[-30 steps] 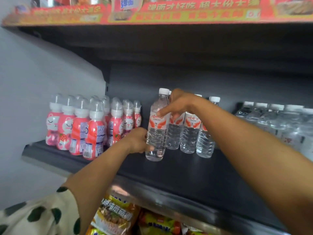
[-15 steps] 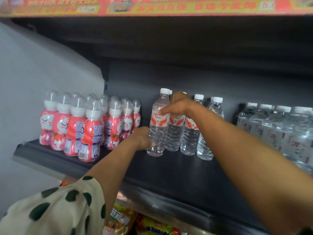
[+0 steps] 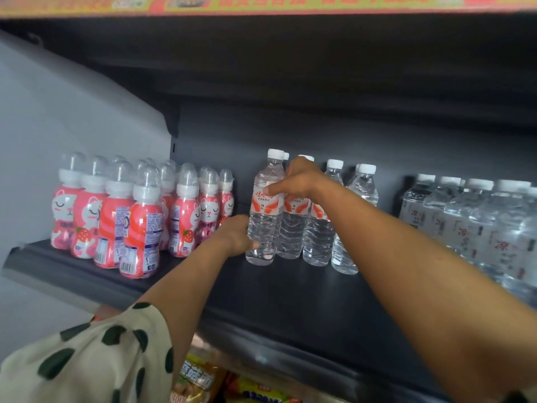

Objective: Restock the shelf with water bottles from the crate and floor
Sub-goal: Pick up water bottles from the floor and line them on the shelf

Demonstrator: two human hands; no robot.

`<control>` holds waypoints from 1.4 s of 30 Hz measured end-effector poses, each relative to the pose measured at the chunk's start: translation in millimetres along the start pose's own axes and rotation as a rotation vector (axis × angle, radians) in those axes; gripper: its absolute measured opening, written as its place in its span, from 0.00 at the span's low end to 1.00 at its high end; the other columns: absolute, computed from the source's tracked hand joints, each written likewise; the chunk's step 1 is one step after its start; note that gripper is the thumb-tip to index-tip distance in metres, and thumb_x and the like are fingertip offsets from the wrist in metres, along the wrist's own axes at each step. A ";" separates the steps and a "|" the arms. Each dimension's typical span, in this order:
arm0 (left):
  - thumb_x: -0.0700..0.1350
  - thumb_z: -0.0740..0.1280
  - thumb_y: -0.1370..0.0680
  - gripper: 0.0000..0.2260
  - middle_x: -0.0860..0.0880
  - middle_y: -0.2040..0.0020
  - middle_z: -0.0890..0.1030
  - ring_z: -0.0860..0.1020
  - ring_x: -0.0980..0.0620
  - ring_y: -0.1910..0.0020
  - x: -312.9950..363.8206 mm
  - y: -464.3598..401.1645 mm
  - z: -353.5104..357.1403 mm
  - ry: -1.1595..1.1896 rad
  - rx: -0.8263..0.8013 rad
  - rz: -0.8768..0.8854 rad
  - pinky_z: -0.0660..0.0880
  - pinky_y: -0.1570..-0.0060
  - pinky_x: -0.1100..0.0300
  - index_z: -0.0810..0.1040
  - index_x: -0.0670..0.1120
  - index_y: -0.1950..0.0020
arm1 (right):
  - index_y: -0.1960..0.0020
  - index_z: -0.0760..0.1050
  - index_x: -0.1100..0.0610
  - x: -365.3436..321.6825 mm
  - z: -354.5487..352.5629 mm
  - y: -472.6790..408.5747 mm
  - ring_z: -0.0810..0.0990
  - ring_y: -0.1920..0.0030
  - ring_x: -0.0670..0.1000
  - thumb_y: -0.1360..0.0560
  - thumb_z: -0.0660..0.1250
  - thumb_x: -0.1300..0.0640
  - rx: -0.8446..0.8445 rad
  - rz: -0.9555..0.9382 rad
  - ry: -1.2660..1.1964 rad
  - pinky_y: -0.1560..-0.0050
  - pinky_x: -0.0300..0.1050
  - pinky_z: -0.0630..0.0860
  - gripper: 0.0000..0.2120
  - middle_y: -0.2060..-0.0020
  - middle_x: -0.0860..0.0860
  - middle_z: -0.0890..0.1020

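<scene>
You're seating the red-labelled water bottle [image 3: 263, 216] at frame centre, left hand [image 3: 236, 235] grasping its base, right hand [image 3: 296, 181] pinching its shoulder; next, square it against the row and let go.

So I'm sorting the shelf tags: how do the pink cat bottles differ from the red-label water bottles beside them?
The pink cat bottles are squat, fully wrapped in pink, with clear dome caps; the red-label water bottles are taller, clear, with a label band and flat white caps. Only the water bottles are being handled, by both hands. Both groups stand upright on the dark shelf.

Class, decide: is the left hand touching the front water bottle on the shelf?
Touching. The head view shows the left hand with its fingers wrapped against the lower part of the front water bottle.
</scene>
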State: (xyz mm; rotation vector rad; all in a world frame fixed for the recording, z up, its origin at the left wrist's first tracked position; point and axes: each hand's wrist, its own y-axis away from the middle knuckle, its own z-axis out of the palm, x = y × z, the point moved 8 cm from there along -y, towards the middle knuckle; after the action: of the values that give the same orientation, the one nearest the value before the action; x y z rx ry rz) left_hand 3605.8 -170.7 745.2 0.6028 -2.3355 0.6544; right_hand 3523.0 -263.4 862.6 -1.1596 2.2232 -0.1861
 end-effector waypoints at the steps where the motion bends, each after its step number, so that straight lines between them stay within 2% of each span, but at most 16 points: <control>1: 0.38 0.71 0.26 0.15 0.44 0.45 0.79 0.78 0.45 0.44 -0.6 1.2 -0.7 -0.009 0.002 -0.010 0.74 0.41 0.52 0.75 0.40 0.40 | 0.50 0.78 0.58 0.4 0.1 0.5 0.84 0.58 0.52 0.38 0.80 0.49 -0.007 0.003 -0.005 0.50 0.50 0.81 0.22 0.57 0.52 0.84; 6: 0.42 0.74 0.28 0.19 0.44 0.44 0.79 0.78 0.45 0.45 4.3 14.3 -9.1 -0.065 0.010 -0.020 0.74 0.41 0.49 0.74 0.42 0.39 | 0.46 0.77 0.58 -1.9 -4.7 14.1 0.84 0.55 0.52 0.35 0.78 0.48 -0.029 0.012 -0.003 0.50 0.50 0.81 0.23 0.53 0.52 0.83; 8: 0.41 0.74 0.28 0.18 0.44 0.45 0.79 0.78 0.44 0.45 15.7 26.1 -16.6 -0.095 0.039 0.016 0.75 0.41 0.49 0.75 0.41 0.40 | 0.45 0.75 0.59 -6.1 -12.7 30.5 0.82 0.55 0.52 0.34 0.77 0.47 -0.001 0.004 0.043 0.59 0.45 0.80 0.24 0.52 0.53 0.81; 10: 0.39 0.73 0.27 0.16 0.43 0.45 0.80 0.78 0.44 0.45 30.2 41.0 -26.2 -0.150 0.087 0.061 0.75 0.42 0.51 0.76 0.40 0.41 | 0.45 0.74 0.59 -11.8 -18.7 54.4 0.80 0.59 0.50 0.32 0.76 0.49 0.011 -0.014 0.074 0.68 0.38 0.74 0.23 0.54 0.53 0.80; 11: 0.39 0.72 0.27 0.16 0.43 0.46 0.80 0.78 0.44 0.46 36.4 49.2 -30.2 -0.173 0.110 0.081 0.75 0.43 0.52 0.76 0.40 0.41 | 0.44 0.73 0.59 -14.3 -20.0 68.5 0.78 0.59 0.49 0.31 0.76 0.50 0.013 -0.025 0.114 0.68 0.36 0.71 0.22 0.54 0.53 0.80; 13: 0.39 0.71 0.27 0.16 0.43 0.46 0.80 0.79 0.43 0.46 46.8 67.7 -33.3 -0.214 0.117 0.110 0.76 0.44 0.51 0.76 0.41 0.40 | 0.41 0.73 0.59 -18.5 -19.5 100.9 0.74 0.54 0.50 0.30 0.75 0.52 0.013 -0.051 0.220 0.59 0.37 0.67 0.22 0.52 0.51 0.76; 15: 0.40 0.70 0.28 0.17 0.43 0.47 0.80 0.79 0.42 0.47 56.6 90.0 -29.0 -0.260 0.082 0.142 0.77 0.45 0.50 0.76 0.42 0.40 | 0.40 0.71 0.59 -19.6 -13.2 135.8 0.74 0.49 0.51 0.30 0.74 0.54 -0.021 -0.073 0.305 0.56 0.38 0.65 0.22 0.51 0.51 0.74; 19: 0.38 0.70 0.28 0.18 0.43 0.44 0.78 0.78 0.40 0.44 76.9 141.8 -11.7 -0.392 0.026 0.198 0.76 0.44 0.49 0.75 0.41 0.39 | 0.38 0.70 0.60 -10.1 -2.0 205.1 0.77 0.44 0.57 0.29 0.71 0.55 -0.077 -0.103 0.495 0.55 0.41 0.68 0.23 0.44 0.57 0.78; 22: 0.37 0.68 0.28 0.15 0.43 0.45 0.77 0.77 0.41 0.44 91.0 183.7 7.4 -0.499 -0.040 0.221 0.77 0.47 0.50 0.76 0.41 0.41 | 0.39 0.70 0.59 4.4 -0.6 254.9 0.77 0.44 0.59 0.29 0.69 0.56 -0.104 -0.093 0.613 0.53 0.45 0.72 0.20 0.43 0.58 0.77; 25: 0.38 0.68 0.27 0.16 0.43 0.43 0.76 0.77 0.41 0.44 101.5 225.4 30.3 -0.559 -0.113 0.222 0.77 0.46 0.48 0.75 0.43 0.39 | 0.36 0.67 0.58 19.1 -3.6 303.7 0.75 0.41 0.60 0.28 0.69 0.55 -0.099 -0.094 0.675 0.51 0.49 0.73 0.23 0.41 0.57 0.75; 28: 0.41 0.69 0.26 0.15 0.43 0.44 0.77 0.77 0.41 0.45 112.2 263.5 52.0 -0.616 -0.124 0.250 0.75 0.51 0.50 0.75 0.43 0.40 | 0.35 0.65 0.60 35.6 -5.7 350.5 0.74 0.40 0.61 0.27 0.69 0.55 -0.075 -0.078 0.693 0.50 0.51 0.73 0.24 0.41 0.58 0.73; 32: 0.42 0.69 0.28 0.10 0.41 0.46 0.80 0.78 0.40 0.46 117.3 311.7 100.3 -0.605 -0.151 0.304 0.75 0.52 0.51 0.77 0.44 0.48 | 0.34 0.65 0.61 73.9 12.3 407.7 0.72 0.37 0.60 0.28 0.67 0.58 -0.130 -0.043 0.660 0.46 0.50 0.73 0.24 0.38 0.59 0.72; 36: 0.42 0.68 0.27 0.11 0.43 0.46 0.80 0.79 0.41 0.45 85.0 357.5 184.5 -0.612 -0.256 0.279 0.76 0.53 0.52 0.77 0.46 0.45 | 0.32 0.63 0.61 126.9 58.9 471.8 0.70 0.36 0.59 0.28 0.67 0.58 -0.231 -0.024 0.624 0.47 0.50 0.72 0.27 0.37 0.59 0.70; 40: 0.42 0.70 0.28 0.12 0.41 0.46 0.78 0.77 0.40 0.44 27.6 414.8 278.9 -0.601 -0.462 0.227 0.75 0.53 0.50 0.75 0.43 0.46 | 0.33 0.64 0.61 189.8 138.5 546.2 0.71 0.39 0.61 0.28 0.67 0.58 -0.381 0.031 0.559 0.52 0.50 0.70 0.26 0.40 0.59 0.71; 42: 0.42 0.69 0.28 0.14 0.40 0.46 0.77 0.76 0.39 0.44 -9.1 443.6 321.2 -0.582 -0.531 0.178 0.75 0.53 0.49 0.74 0.43 0.43 | 0.31 0.62 0.61 219.6 184.8 583.0 0.71 0.38 0.62 0.28 0.67 0.58 -0.462 0.053 0.548 0.49 0.52 0.71 0.28 0.39 0.60 0.70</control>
State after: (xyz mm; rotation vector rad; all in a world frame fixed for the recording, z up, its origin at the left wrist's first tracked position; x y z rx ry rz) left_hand 3219.3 -14.0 390.2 0.3667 -2.9634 -0.1138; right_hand 3132.2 -54.0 387.6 -1.4122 2.8818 0.0464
